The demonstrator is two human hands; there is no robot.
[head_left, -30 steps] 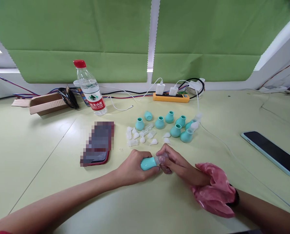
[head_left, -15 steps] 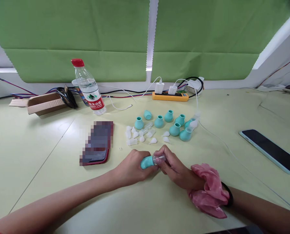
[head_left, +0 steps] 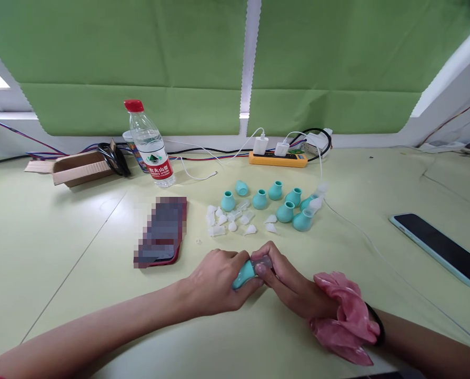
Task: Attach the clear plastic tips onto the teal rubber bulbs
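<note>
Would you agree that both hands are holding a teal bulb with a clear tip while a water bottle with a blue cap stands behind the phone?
Not quite: the head view shows the water bottle has a red cap, not blue. The rest holds: the left hand and right hand hold the teal bulb with its clear tip, behind the phone.

A pale yellow-green desk (head_left: pixel 80 316) carries everything. Near its middle lies a cluster of teal rubber bulbs (head_left: pixel 276 202) beside small clear plastic tips (head_left: pixel 229 218). To their left lies a red-cased phone (head_left: pixel 161 231); a water bottle (head_left: pixel 151 147) stands behind it, near a cardboard box (head_left: pixel 80 168). At the back sits an orange power strip (head_left: pixel 278 158) with chargers. Far right lies a dark device, probably a tablet (head_left: pixel 442 247).
</note>
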